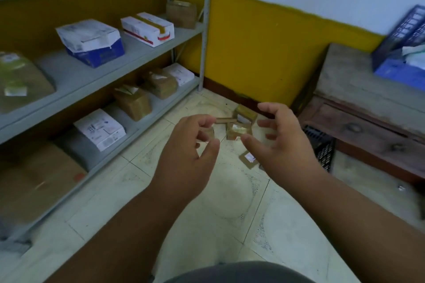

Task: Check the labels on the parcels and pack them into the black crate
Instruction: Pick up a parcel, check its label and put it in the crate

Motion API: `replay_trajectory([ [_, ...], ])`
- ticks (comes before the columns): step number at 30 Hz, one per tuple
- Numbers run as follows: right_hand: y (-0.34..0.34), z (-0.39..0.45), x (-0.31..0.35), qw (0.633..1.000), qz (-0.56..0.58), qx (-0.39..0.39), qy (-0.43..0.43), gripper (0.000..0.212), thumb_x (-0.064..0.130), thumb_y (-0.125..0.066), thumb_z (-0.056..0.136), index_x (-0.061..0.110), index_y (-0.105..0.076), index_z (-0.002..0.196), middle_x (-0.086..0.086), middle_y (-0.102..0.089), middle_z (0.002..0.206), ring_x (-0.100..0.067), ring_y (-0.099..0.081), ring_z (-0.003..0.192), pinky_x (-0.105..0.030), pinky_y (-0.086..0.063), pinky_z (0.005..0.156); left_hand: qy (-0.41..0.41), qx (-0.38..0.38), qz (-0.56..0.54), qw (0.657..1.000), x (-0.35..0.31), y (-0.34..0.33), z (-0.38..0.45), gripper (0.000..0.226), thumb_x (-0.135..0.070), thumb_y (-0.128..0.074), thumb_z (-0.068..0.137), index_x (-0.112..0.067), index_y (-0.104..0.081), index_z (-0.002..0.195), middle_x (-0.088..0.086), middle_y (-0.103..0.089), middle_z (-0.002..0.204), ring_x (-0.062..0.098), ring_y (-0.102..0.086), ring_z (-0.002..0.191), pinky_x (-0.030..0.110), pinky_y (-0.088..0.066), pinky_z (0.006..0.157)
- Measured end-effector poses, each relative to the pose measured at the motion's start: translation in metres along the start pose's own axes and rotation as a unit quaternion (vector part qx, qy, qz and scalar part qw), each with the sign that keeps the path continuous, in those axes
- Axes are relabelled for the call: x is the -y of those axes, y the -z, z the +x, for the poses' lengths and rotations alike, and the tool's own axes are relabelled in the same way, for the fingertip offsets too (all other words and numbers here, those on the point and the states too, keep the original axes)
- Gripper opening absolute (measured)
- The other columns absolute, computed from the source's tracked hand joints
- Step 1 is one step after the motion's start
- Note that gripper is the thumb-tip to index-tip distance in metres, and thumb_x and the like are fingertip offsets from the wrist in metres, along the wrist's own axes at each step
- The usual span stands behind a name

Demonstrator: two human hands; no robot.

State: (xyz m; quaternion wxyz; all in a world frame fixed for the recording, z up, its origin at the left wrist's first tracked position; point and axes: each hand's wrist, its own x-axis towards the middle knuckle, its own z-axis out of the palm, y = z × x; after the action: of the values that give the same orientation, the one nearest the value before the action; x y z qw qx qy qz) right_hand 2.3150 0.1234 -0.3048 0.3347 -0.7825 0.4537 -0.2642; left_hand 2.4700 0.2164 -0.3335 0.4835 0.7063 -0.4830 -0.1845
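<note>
Small parcels (239, 126) lie on the floor (230, 202) between the shelving (142, 53) left and crate (322, 145) right.

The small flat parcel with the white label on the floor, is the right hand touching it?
Apart. The head view shows bare floor tile between the right hand and the small flat parcel.

Dim, flat indoor light with a cool greenish cast and 1 wide-angle view.
No hard shadows or clear light source show; the shelf rack (110, 64) bows outward at the left edge. Motion blur smears the blue crate (404, 37) at right, and the small parcels (239, 126) on the floor look soft.
</note>
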Motion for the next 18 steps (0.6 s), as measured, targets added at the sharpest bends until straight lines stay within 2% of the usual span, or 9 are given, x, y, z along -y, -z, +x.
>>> replay_trajectory([
  [3,0.01,0.032,-0.025,1.0,0.013,0.008,-0.018,0.064,0.034,-0.075,0.084,0.036,-0.04,0.139,0.013,-0.051,0.126,0.003,-0.052,0.104,-0.013,-0.042,0.079,0.009,-0.025,-0.005,1.0,0.0,-0.027,0.027,0.032,-0.027,-0.061,0.092,-0.049,-0.048,0.11,-0.022,-0.054,0.104,-0.013,-0.052,0.099,0.011,-0.042,0.075],
  [7,-0.004,0.068,-0.049,0.997,0.046,0.03,-0.061,0.071,0.037,-0.077,0.082,0.036,-0.036,0.14,0.011,-0.056,0.121,-0.002,-0.058,0.103,-0.028,-0.054,0.087,0.022,-0.029,-0.006,0.999,0.01,-0.045,0.062,0.031,-0.024,-0.065,0.088,-0.041,-0.051,0.111,-0.021,-0.058,0.098,-0.01,-0.054,0.098,0.013,-0.043,0.074],
  [13,-0.038,0.157,-0.058,0.994,0.069,0.038,-0.076,0.071,0.036,-0.077,0.083,0.036,-0.037,0.141,0.011,-0.053,0.129,0.002,-0.057,0.1,-0.014,-0.048,0.077,-0.001,-0.007,0.011,1.0,0.046,-0.052,0.165,0.032,-0.021,-0.067,0.086,-0.033,-0.055,0.114,-0.018,-0.058,0.104,-0.002,-0.057,0.097,0.009,-0.045,0.078],
  [17,-0.049,0.238,-0.057,0.992,0.08,0.017,-0.092,0.065,0.035,-0.076,0.084,0.042,-0.041,0.137,0.012,-0.057,0.127,0.001,-0.059,0.102,-0.024,-0.057,0.081,-0.038,0.031,0.006,0.999,0.067,-0.054,0.265,0.033,-0.019,-0.068,0.086,-0.034,-0.055,0.113,-0.016,-0.058,0.106,-0.001,-0.057,0.095,0.005,-0.044,0.074],
  [18,-0.05,0.259,-0.055,0.992,0.078,0.006,-0.096,0.064,0.035,-0.076,0.084,0.043,-0.041,0.137,0.013,-0.057,0.126,0.005,-0.058,0.103,-0.019,-0.056,0.078,-0.048,0.04,0.005,0.998,0.069,-0.053,0.293,0.033,-0.018,-0.068,0.086,-0.034,-0.055,0.112,-0.016,-0.058,0.105,-0.003,-0.056,0.094,0.004,-0.044,0.073],
])
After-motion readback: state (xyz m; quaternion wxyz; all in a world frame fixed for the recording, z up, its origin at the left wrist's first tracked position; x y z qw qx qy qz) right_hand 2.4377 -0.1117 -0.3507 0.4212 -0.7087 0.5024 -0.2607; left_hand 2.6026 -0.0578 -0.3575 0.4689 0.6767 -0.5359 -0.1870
